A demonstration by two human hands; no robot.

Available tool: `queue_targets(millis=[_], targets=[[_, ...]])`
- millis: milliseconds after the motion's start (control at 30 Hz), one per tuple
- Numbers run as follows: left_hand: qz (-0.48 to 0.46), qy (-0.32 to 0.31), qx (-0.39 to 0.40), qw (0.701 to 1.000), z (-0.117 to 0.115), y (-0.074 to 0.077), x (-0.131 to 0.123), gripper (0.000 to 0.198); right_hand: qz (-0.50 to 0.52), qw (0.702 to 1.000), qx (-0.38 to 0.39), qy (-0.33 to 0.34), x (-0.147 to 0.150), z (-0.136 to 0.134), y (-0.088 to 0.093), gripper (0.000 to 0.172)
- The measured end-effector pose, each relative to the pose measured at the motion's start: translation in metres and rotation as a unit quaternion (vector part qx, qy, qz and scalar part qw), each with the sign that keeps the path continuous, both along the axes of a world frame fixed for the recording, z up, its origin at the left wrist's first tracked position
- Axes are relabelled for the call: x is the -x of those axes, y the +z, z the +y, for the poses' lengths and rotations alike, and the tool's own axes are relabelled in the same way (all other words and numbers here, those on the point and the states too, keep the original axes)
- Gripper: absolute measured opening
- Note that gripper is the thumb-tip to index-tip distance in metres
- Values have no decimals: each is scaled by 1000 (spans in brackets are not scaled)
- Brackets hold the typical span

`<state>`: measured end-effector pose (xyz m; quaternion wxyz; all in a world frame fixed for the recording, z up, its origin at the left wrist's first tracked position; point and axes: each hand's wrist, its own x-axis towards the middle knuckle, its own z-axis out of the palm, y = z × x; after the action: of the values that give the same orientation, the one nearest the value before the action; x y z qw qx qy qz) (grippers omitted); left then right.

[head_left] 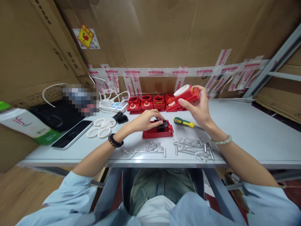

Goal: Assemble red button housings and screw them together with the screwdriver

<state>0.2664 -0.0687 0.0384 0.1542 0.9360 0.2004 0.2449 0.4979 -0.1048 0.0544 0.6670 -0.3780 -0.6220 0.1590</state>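
Note:
My right hand (201,106) is raised over the table, its thumb and fingers closed around a red plastic cover (188,96) with a white ring (181,90) set in it. My left hand (150,120) reaches into an open red box base (152,134) on the table. Its fingers are pinched at a thin black piece (162,125) inside the base; the fingers partly hide that piece. Between the hands and the right wrist lies a screwdriver (184,122) with a green and yellow handle.
Several red boxes (147,103) stand in a row at the back. White rings (98,127), black pieces (120,117), a phone (72,135) and a power strip (115,107) lie to the left. Screws (152,146) and T-shaped metal rods (192,145) lie near the front edge.

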Motion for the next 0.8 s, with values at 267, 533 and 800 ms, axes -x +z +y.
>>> queue_targets(millis=[267, 533, 800], targets=[[-16, 2, -30, 999, -2, 10, 6, 25, 5, 1000, -2, -3, 0, 0, 0, 69], [49, 173, -87, 980, 11, 15, 95, 29, -1, 1000, -8, -1, -1, -1, 1, 65], [167, 223, -31, 960, 5, -20, 128, 50, -3, 1000, -12, 1, 0, 0, -2, 63]])
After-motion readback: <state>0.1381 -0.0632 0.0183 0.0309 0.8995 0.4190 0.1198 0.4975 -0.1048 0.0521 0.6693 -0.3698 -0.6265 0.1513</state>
